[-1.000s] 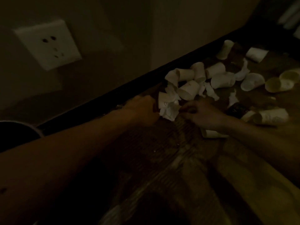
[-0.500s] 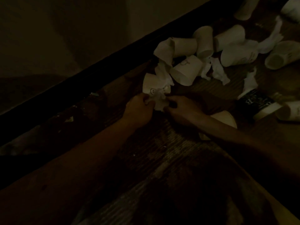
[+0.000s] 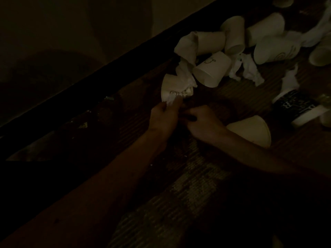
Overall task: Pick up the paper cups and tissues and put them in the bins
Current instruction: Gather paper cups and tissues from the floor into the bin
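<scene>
The scene is very dark. Several white paper cups lie on their sides on the floor, one with a drawn mark [image 3: 212, 69] at the middle of the pile. A crumpled tissue [image 3: 185, 70] trails down onto a small cup [image 3: 172, 88] nearest me. My left hand [image 3: 165, 119] pinches a white tissue scrap at that cup's lower edge. Close beside it, my right hand [image 3: 204, 124] is curled; what it holds is hidden in shadow. Another cup [image 3: 254, 131] lies just behind my right wrist.
A dark skirting board [image 3: 107, 90] runs diagonally along the wall on the left. A black printed cup [image 3: 295, 106] lies at the right. More tissues [image 3: 249, 70] and cups [image 3: 275, 49] are scattered toward the upper right. Patterned wooden floor [image 3: 179, 194] stretches toward me.
The view has dropped and moved closer, so the wall socket and the dark bin rim have left the frame. Both hands stay together at the nearest cup and tissue.
</scene>
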Motion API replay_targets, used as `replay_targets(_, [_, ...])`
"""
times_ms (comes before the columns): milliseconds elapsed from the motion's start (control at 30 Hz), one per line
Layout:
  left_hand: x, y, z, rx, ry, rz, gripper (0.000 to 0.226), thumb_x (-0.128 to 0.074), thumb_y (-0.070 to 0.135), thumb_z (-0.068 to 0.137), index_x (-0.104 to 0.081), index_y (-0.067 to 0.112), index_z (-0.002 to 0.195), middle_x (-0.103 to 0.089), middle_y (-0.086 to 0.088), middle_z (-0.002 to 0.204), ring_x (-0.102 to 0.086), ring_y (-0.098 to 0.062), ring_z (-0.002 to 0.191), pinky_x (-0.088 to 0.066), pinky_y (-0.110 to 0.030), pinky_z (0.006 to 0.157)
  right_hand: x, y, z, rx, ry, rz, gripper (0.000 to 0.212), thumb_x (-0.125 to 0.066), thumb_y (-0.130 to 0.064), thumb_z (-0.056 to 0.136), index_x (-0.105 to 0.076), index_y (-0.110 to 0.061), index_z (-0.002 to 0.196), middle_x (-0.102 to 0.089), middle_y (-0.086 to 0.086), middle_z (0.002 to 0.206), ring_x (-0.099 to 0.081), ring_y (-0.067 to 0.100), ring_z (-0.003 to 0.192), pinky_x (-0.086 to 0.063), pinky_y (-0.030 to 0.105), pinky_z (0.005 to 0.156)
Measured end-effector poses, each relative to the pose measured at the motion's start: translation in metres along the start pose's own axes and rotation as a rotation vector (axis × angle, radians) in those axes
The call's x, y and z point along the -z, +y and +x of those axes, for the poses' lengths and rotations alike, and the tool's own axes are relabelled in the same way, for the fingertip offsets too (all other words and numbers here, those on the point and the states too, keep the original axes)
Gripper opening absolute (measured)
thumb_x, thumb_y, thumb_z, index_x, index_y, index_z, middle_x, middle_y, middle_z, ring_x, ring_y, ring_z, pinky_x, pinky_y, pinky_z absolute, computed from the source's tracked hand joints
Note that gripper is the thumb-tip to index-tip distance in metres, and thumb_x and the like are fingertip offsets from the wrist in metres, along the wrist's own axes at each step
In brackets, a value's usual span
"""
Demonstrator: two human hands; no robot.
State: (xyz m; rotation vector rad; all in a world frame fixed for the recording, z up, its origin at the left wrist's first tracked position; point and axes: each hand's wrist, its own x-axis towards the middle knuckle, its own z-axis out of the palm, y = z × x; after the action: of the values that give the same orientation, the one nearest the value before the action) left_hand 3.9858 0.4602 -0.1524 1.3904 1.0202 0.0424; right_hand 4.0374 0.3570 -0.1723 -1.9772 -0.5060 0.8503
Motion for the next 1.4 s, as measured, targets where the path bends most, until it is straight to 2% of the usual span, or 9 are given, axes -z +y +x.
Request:
replay_targets(333, [0.012,-0.002,0.0,-0.047,0.029,-0.004,0.043,-0.043,0.038,0.102,-0.059,0.013,0.071,-0.06,0.002,0.058,-0.057,-0.001,0.042,-0.042,-0.013,0.039,0.019,-0.028,0.005,-0.066,0.004,0.176,0.014,-0.067,-0.024,0.087,-0.076,-0.029,0.078,-0.075,-0.011,0.084,-0.069,0.002,0.077,-0.049,0.012,0.056])
replay_targets(433, [0.016,0.001,0.003,-0.05,-0.006,-0.014,0.041,-0.044,0.035,0.102,-0.058,0.011,0.072,-0.054,0.005,0.045,-0.048,0.002,0.032,-0.037,-0.011,0.034,0.028,-0.03,0.036,-0.005,0.286,0.002,0.015,-0.063,-0.025,0.091,-0.073,-0.024,0.103,-0.062,-0.005,0.126,-0.061,0.009,0.099,-0.044,0.009,0.064])
replay_targets(600, [0.02,0.003,0.011,-0.06,-0.054,-0.077,0.024,-0.044,0.029,0.104,-0.056,0.02,0.085,-0.055,-0.001,0.054,-0.059,-0.007,0.039,-0.043,-0.017,0.038,0.025,-0.021,0.07,-0.03,0.214,-0.198,0.039,-0.06,-0.029,0.094,-0.06,-0.016,0.131,-0.035,0.005,0.153,-0.038,0.018,0.135,-0.026,0.01,0.093])
replay_targets(833, [0.02,0.001,0.02,-0.052,-0.022,-0.065,0.013,-0.049,0.023,0.101,-0.061,0.017,0.1,-0.061,0.0,0.074,-0.052,0.003,0.039,-0.042,-0.012,0.041,0.024,-0.012,0.059,-0.004,0.328,-0.172,0.027,-0.056,-0.023,0.097,-0.069,-0.002,0.108,-0.066,0.011,0.107,-0.059,0.016,0.093,-0.043,0.017,0.067])
replay_targets(1000, [0.017,0.005,0.019,0.025,0.059,-0.041,0.04,-0.043,0.044,0.101,-0.065,0.012,0.112,-0.068,-0.012,0.108,-0.065,-0.024,0.101,-0.05,-0.029,0.078,0.032,-0.016,0.032,-0.096,0.387,0.039,0.022,-0.061,-0.033,0.091,-0.072,-0.015,0.096,-0.068,-0.005,0.08,-0.061,0.006,0.068,-0.048,0.02,0.061])
replay_targets(1067, [0.016,0.009,0.015,0.043,0.052,-0.042,0.05,-0.039,0.052,0.099,-0.065,0.012,0.112,-0.068,-0.012,0.104,-0.066,-0.022,0.092,-0.052,-0.028,0.074,0.029,-0.02,0.017,-0.159,0.355,0.184,0.018,-0.065,-0.037,0.084,-0.074,-0.022,0.082,-0.07,-0.008,0.069,-0.065,0.007,0.063,-0.05,0.026,0.064])
replay_targets(1167, [0.01,0.012,0.007,0.012,-0.05,-0.049,0.058,-0.035,0.061,0.096,-0.063,0.015,0.119,-0.067,-0.003,0.107,-0.063,-0.013,0.086,-0.052,-0.023,0.069,0.018,-0.024,0.001,-0.158,0.238,0.32,0.025,-0.058,-0.045,0.085,-0.076,-0.034,0.072,-0.074,-0.009,0.093,-0.069,0.014,0.083,-0.053,0.036,0.078])
replay_targets(1300, [0.005,0.009,0.002,-0.102,-0.121,-0.033,0.041,-0.039,0.057,0.098,-0.064,0.024,0.092,-0.067,0.006,0.085,-0.064,-0.006,0.073,-0.047,-0.013,0.048,0.01,-0.026,-0.004,-0.216,0.056,0.463,0.044,-0.042,-0.053,0.095,-0.066,-0.024,0.119,-0.068,-0.005,0.12,-0.063,0.016,0.111,-0.045,0.045,0.1])
replay_targets(1400, [0.008,0.008,0.006,-0.089,-0.103,-0.046,0.043,-0.04,0.05,0.1,-0.065,0.017,0.094,-0.07,-0.003,0.089,-0.068,-0.015,0.079,-0.054,-0.026,0.062,0.02,-0.027,-0.004,-0.23,-0.037,0.505,0.05,-0.037,-0.054,0.098,-0.068,-0.019,0.116,-0.072,-0.007,0.11,-0.069,0.011,0.1,-0.05,0.037,0.089])
